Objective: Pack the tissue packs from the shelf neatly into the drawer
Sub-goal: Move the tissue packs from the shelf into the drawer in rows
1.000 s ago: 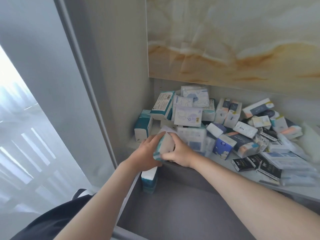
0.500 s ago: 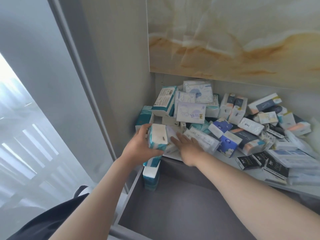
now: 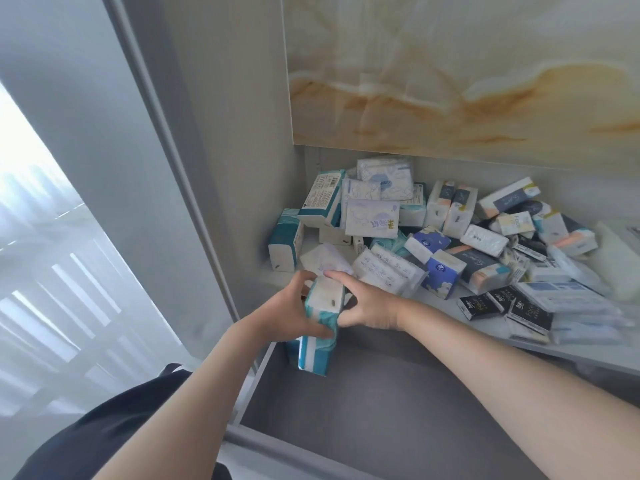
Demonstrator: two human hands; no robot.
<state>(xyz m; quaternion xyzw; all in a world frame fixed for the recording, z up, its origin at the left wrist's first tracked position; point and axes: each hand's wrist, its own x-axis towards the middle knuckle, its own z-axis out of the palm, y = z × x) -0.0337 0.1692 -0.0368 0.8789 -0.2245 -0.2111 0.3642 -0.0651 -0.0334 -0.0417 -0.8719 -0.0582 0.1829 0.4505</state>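
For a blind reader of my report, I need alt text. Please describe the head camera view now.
The left hand and right hand grip a soft teal-and-white plastic-wrapped tissue pack over the back left corner of an open grey drawer, just above a similar pack already standing there. Behind, a white shelf carries a loose heap of assorted tissue packs.

Marble-look panel (image 3: 450, 81) up top, bright window (image 3: 38, 244) on L.

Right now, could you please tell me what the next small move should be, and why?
Probably lower the teal pack, gripped by left hand and right hand, into the drawer beside the corner pack standing directly below; the drawer floor alongside looks free.
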